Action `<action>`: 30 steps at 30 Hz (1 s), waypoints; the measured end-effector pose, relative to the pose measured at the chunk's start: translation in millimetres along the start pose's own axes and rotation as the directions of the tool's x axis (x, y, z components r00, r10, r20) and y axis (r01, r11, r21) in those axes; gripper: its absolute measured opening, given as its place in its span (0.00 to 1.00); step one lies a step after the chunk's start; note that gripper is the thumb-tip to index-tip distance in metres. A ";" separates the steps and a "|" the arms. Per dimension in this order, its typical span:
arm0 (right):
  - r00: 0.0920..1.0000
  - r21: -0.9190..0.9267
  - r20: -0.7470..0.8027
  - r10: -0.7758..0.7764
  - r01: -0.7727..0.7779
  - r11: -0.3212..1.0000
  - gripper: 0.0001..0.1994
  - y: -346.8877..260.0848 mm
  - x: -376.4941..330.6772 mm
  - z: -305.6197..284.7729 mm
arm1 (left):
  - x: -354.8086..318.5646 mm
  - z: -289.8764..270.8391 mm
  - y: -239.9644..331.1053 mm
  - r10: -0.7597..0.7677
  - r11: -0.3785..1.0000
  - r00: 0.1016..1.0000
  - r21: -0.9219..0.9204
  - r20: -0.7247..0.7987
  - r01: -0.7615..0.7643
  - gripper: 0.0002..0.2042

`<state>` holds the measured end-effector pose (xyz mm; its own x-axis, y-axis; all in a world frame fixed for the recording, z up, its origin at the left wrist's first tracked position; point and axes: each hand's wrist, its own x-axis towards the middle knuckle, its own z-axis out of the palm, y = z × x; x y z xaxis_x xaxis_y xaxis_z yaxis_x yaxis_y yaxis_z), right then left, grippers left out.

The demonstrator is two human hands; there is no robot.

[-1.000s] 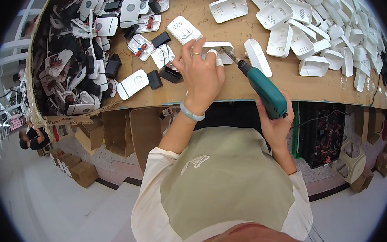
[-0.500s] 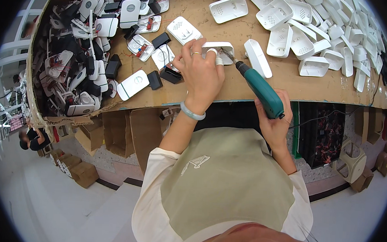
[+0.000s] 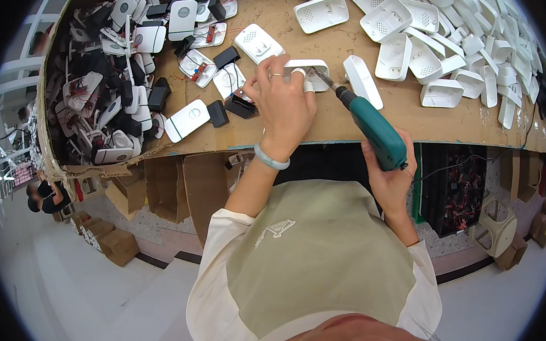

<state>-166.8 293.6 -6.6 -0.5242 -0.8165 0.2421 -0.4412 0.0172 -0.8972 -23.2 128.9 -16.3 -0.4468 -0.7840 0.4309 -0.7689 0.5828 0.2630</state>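
Note:
My left hand [image 3: 283, 112] grips a white plastic housing [image 3: 319, 83] against the cardboard worktop, fingers bent over its left side. My right hand [image 3: 392, 181] is wrapped around the rear of a green electric screwdriver [image 3: 375, 130]. The tool slants up and left, and its bit reaches into the open housing. Whether the bit touches a screw is too small to tell. Just left of my left hand are black plastic blocks [image 3: 239, 106] and a white cover with wires [image 3: 230, 80]. Above it lies another white housing [image 3: 259, 43].
A heap of empty white housings [image 3: 445, 62] spreads over the right side, with one lone housing [image 3: 362, 82] near the screwdriver. White covers with black blocks and wires [image 3: 112, 92] pile up at left. A cord [image 3: 454, 166] trails right. Below the worktop stand cardboard boxes [image 3: 166, 186] and a stool [image 3: 496, 226].
The screwdriver's rear end and my right hand have shifted slightly to the right. My left hand and the housing stay nearly in place.

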 end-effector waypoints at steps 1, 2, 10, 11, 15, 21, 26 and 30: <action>1.000 0.021 -0.014 0.026 -0.026 0.999 0.12 -3.0 -1.1 -2.4 | 0.5 -0.4 0.4 0.001 1.000 1.000 0.001 0.005 -0.001 0.09; 0.998 0.042 -0.029 0.053 -0.052 0.998 0.11 -5.7 -2.5 -4.9 | 0.9 -0.8 0.9 0.003 1.000 1.000 0.000 0.005 -0.003 0.09; 0.986 0.109 -0.062 0.154 -0.147 0.983 0.12 -5.8 -17.3 -25.5 | 1.3 -3.5 0.3 -0.029 1.000 0.998 0.003 0.054 0.029 0.09; 0.982 0.140 -0.095 0.164 -0.150 0.979 0.13 -5.0 -18.8 -25.9 | 0.7 -3.8 0.5 -0.027 1.000 0.998 0.003 0.053 0.027 0.09; 0.975 0.122 -0.127 0.184 -0.169 0.978 0.13 0.0 -22.0 -30.4 | -0.6 0.7 2.1 -0.054 0.998 0.997 -0.031 0.049 0.056 0.10; 0.979 0.147 -0.130 0.158 -0.138 0.979 0.14 -3.7 -20.6 -32.8 | -9.3 1.4 -5.2 -0.108 0.984 0.993 -0.135 0.051 0.114 0.09; 0.959 0.226 -0.202 0.201 -0.154 0.962 0.15 -5.5 -23.8 -34.4 | -10.6 -28.8 -10.3 -0.095 0.920 0.995 -0.381 0.010 0.092 0.07; 0.929 0.250 -0.296 0.223 -0.150 0.957 0.20 0.9 -28.8 -39.1 | -29.8 -70.1 -26.7 -0.184 0.604 0.980 -0.777 0.082 0.178 0.11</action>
<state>-180.6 339.7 0.0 -0.8009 -0.5835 0.1343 -0.1612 -0.0059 -0.9869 42.8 151.7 24.3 -0.3334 -0.8927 0.3032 -0.1886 0.3782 0.9063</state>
